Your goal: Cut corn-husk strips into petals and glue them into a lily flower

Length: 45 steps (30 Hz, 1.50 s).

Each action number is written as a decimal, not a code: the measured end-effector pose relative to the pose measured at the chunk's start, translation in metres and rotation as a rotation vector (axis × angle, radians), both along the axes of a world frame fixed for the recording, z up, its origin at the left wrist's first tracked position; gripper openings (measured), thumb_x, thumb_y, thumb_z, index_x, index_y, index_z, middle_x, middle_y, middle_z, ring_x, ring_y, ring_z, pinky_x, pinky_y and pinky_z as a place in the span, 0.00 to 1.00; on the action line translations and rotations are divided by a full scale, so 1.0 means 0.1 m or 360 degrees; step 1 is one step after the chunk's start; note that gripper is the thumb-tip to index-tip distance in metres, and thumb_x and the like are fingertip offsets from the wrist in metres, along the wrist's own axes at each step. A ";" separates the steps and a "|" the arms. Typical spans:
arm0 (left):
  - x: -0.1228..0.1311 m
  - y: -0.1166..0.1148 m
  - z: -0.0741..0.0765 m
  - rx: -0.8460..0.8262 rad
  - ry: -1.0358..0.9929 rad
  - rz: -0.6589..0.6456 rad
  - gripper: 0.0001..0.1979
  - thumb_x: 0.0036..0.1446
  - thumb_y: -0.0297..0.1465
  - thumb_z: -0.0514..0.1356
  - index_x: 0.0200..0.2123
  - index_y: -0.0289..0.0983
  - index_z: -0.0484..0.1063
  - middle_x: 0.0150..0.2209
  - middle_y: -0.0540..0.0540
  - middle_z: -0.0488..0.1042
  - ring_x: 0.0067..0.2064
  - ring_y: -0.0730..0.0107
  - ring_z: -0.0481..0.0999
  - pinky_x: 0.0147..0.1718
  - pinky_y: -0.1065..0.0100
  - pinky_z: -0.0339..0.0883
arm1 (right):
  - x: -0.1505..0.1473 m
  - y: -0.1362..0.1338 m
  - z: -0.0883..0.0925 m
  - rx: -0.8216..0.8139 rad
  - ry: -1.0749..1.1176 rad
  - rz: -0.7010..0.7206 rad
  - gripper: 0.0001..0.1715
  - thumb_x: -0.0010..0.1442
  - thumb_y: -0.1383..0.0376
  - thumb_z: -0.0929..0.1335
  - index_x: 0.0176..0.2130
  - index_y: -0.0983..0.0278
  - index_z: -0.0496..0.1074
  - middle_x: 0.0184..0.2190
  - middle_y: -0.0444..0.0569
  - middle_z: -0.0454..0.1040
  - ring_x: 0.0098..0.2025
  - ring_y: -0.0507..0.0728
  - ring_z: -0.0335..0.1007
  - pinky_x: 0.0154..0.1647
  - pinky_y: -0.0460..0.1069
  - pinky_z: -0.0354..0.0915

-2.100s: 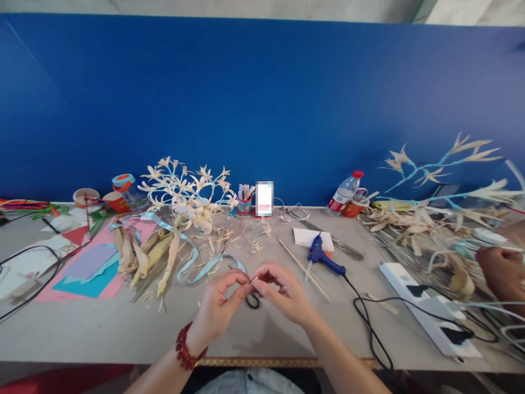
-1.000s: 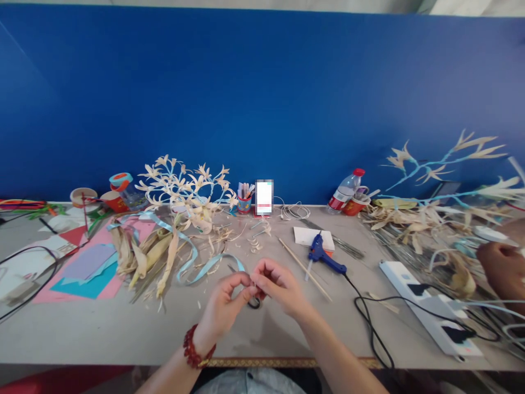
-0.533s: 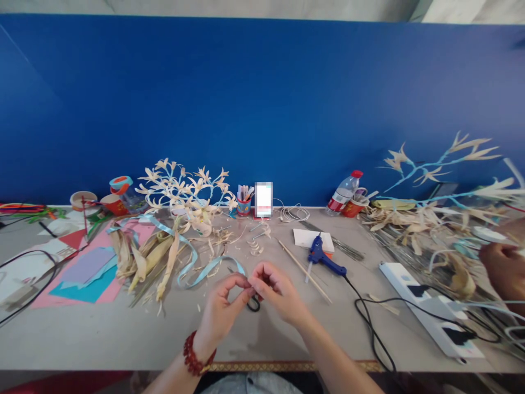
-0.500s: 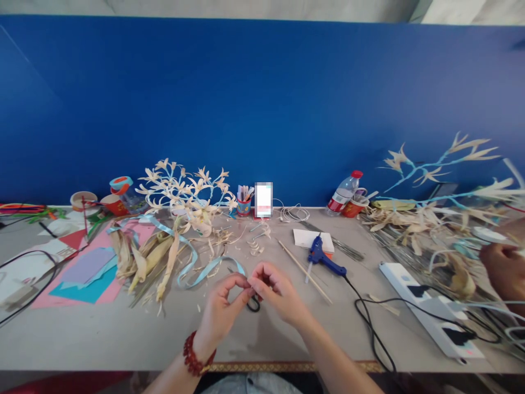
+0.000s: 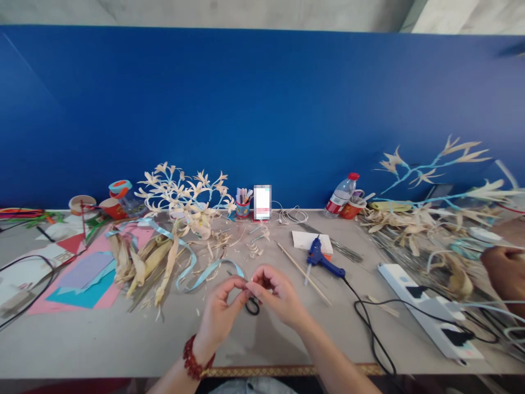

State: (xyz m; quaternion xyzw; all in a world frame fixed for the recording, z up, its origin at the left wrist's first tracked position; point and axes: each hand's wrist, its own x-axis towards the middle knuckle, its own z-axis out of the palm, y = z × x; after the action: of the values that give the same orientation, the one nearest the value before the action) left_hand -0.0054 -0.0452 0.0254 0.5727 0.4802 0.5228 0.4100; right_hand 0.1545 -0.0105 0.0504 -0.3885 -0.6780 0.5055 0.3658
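My left hand [image 5: 225, 307] and my right hand [image 5: 278, 295] meet fingertip to fingertip above the middle of the table. Both are closed in a pinch, and whatever lies between the fingers is too small and hidden to name. Just beneath them lies a pair of scissors [image 5: 253, 308], of which mainly a black handle loop shows. A light blue ribbon [image 5: 210, 268] curls across the table, one end close behind my left fingers. Beyond my hands are small pale husk scraps [image 5: 254, 250]. To the right of my right hand lie a thin wooden stick [image 5: 305, 273] and a blue glue gun [image 5: 315, 253].
Dried corn husks [image 5: 151, 254] and coloured paper [image 5: 90, 279] lie left, behind them husk flowers [image 5: 186, 191]. A pen cup [image 5: 243, 209] and phone [image 5: 262, 202] stand at the back. Right are a bottle [image 5: 341, 196], a power strip [image 5: 426, 312] with cables and another person's hand [image 5: 504, 276].
The view has tilted slightly, so the whole scene sits a little lower. My hands stay pinched together in nearly the same place.
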 end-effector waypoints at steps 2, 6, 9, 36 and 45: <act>0.01 0.00 0.04 0.0085 0.0098 0.0042 0.06 0.57 0.33 0.61 0.30 0.37 0.73 0.34 0.47 0.75 0.39 0.66 0.73 0.40 0.69 0.65 | -0.01 0.01 -0.01 -0.0010 -0.0001 -0.0004 0.13 0.60 0.56 0.67 0.31 0.63 0.67 0.24 0.42 0.68 0.25 0.49 0.61 0.22 0.43 0.55; 0.01 0.03 0.09 0.0162 0.0254 0.0089 0.06 0.57 0.32 0.61 0.28 0.37 0.72 0.32 0.48 0.75 0.37 0.67 0.73 0.39 0.70 0.64 | -0.03 0.05 -0.05 -0.0073 0.0049 -0.0020 0.15 0.60 0.55 0.67 0.31 0.63 0.67 0.23 0.41 0.66 0.24 0.49 0.60 0.22 0.43 0.57; -0.01 0.07 0.04 0.0126 0.0219 0.0074 0.06 0.57 0.32 0.60 0.30 0.37 0.73 0.33 0.48 0.76 0.37 0.67 0.73 0.39 0.70 0.65 | -0.03 0.07 -0.08 -0.0127 0.0114 0.0004 0.15 0.59 0.53 0.68 0.34 0.63 0.68 0.24 0.41 0.66 0.25 0.49 0.60 0.23 0.43 0.59; 0.02 0.50 -0.35 0.0027 0.0200 0.0059 0.07 0.57 0.33 0.58 0.32 0.37 0.74 0.32 0.46 0.76 0.37 0.65 0.73 0.39 0.68 0.66 | -0.06 0.43 -0.57 -0.0053 0.0248 -0.0176 0.18 0.58 0.51 0.67 0.34 0.63 0.70 0.24 0.41 0.65 0.24 0.49 0.60 0.23 0.43 0.60; 0.02 0.50 -0.37 0.0097 0.0231 0.0108 0.06 0.56 0.30 0.59 0.30 0.38 0.75 0.31 0.47 0.76 0.36 0.65 0.74 0.37 0.68 0.66 | -0.10 0.39 -0.55 0.0090 0.0055 -0.0224 0.13 0.60 0.56 0.66 0.32 0.63 0.69 0.24 0.42 0.67 0.25 0.51 0.62 0.24 0.44 0.57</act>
State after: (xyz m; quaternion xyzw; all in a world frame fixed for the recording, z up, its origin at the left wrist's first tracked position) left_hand -0.0030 0.0048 -0.0120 0.6047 0.5117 0.5077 0.3386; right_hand 0.1445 0.0288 -0.0049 -0.4159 -0.6566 0.4659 0.4228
